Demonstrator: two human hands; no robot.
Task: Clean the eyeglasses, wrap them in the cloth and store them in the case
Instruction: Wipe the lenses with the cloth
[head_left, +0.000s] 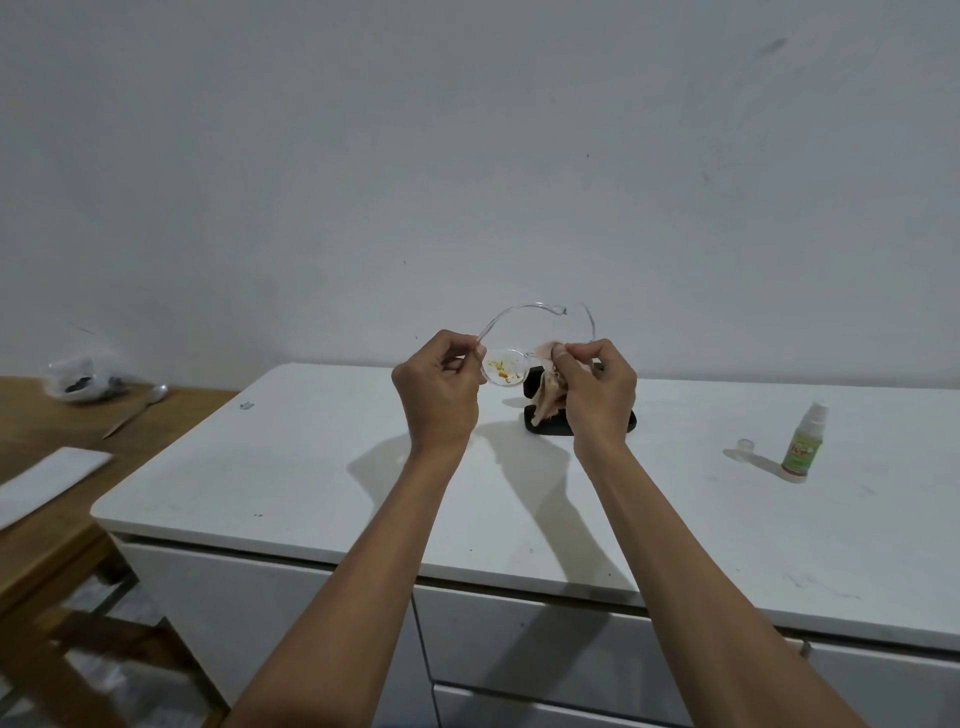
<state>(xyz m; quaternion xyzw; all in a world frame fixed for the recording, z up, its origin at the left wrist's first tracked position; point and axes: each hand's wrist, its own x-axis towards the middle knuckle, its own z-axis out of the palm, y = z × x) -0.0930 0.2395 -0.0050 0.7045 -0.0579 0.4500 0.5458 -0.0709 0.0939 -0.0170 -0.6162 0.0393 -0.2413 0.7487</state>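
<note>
Both hands hold the clear-framed eyeglasses in the air above the white cabinet top. Left hand pinches the frame beside the stained lens. Right hand is closed around the beige cloth, pressing it on the other lens. Behind them lies the black case.

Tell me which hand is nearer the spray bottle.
Right. The right hand, pinching the cloth on the eyeglasses, is on the spray bottle's side; the left hand is farther away, holding the other end of the frame.
</note>
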